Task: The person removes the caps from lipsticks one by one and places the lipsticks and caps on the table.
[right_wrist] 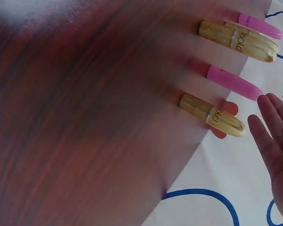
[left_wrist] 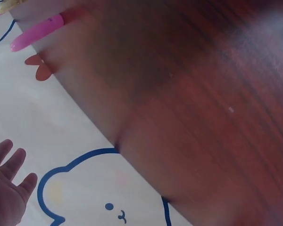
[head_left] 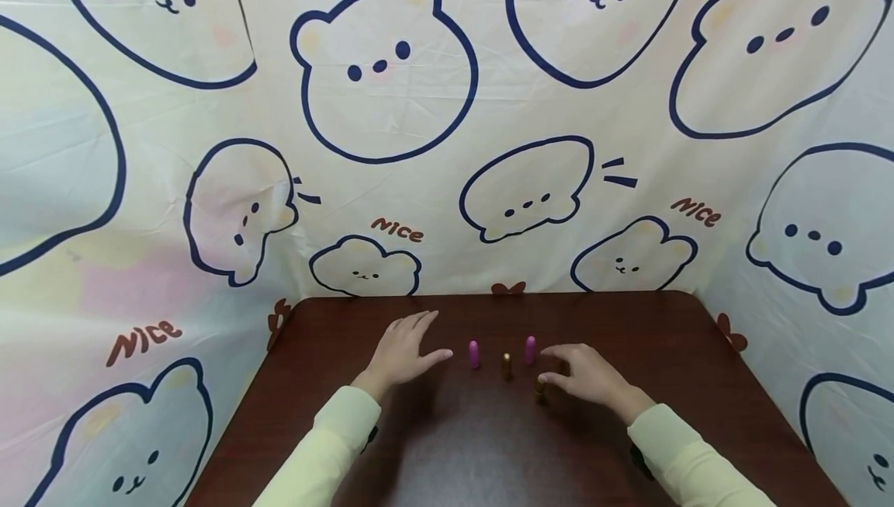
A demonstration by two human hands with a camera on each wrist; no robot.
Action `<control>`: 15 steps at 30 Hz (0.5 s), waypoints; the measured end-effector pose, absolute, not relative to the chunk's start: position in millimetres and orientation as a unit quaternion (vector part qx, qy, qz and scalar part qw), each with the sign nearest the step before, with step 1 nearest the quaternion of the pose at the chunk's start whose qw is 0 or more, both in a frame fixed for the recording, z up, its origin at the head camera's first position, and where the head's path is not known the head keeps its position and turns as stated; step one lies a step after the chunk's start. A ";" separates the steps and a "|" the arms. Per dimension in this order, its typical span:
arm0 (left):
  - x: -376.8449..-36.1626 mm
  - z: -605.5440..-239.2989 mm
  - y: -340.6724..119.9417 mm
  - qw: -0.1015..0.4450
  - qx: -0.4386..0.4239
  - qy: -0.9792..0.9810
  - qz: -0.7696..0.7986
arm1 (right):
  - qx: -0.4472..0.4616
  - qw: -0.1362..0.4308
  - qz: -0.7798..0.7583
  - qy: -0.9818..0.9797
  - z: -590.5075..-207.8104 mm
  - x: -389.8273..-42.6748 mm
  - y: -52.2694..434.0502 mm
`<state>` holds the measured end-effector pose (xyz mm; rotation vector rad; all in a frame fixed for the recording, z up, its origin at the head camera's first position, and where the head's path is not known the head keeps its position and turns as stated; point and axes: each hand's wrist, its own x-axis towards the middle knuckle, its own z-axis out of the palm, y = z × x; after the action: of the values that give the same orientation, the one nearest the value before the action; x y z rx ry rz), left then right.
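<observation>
Two pink tubes (head_left: 474, 353) (head_left: 530, 349) and two gold tubes (head_left: 506, 365) (head_left: 540, 387) stand upright mid-table, like small lipsticks. My left hand (head_left: 408, 352) lies flat with straight fingers just left of the left pink tube and holds nothing. My right hand (head_left: 581, 372) reaches in from the right, its fingertips close beside the nearer gold tube. In the right wrist view its fingers (right_wrist: 269, 136) are straight and apart from that gold tube (right_wrist: 212, 114). The left wrist view shows my left hand's straight fingers (left_wrist: 9, 186) and one pink tube (left_wrist: 42, 30).
The dark wooden table (head_left: 489, 453) is ringed by a cream cloth backdrop (head_left: 447, 142) printed with bear outlines, hanging along the back and both sides. Pale yellow sleeves cover both forearms.
</observation>
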<state>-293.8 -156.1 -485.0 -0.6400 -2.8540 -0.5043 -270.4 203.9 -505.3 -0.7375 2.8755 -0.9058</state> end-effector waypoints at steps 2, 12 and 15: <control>-292.8 -488.2 -155.5 0.085 -0.215 -0.958 -0.170 | -0.238 0.022 -0.295 0.925 -508.5 -269.7 203.6; -284.6 -499.7 -152.9 0.072 -0.220 -0.956 -0.182 | -0.241 0.019 -0.304 0.921 -526.9 -267.9 204.8; -284.1 -502.9 -151.7 0.066 -0.217 -0.957 -0.181 | -0.242 0.018 -0.312 0.918 -530.5 -267.8 205.6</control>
<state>-284.1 -151.7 -502.9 -0.6537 -2.8865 -0.5468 -267.8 205.6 -530.5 -0.7532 2.8524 -0.9697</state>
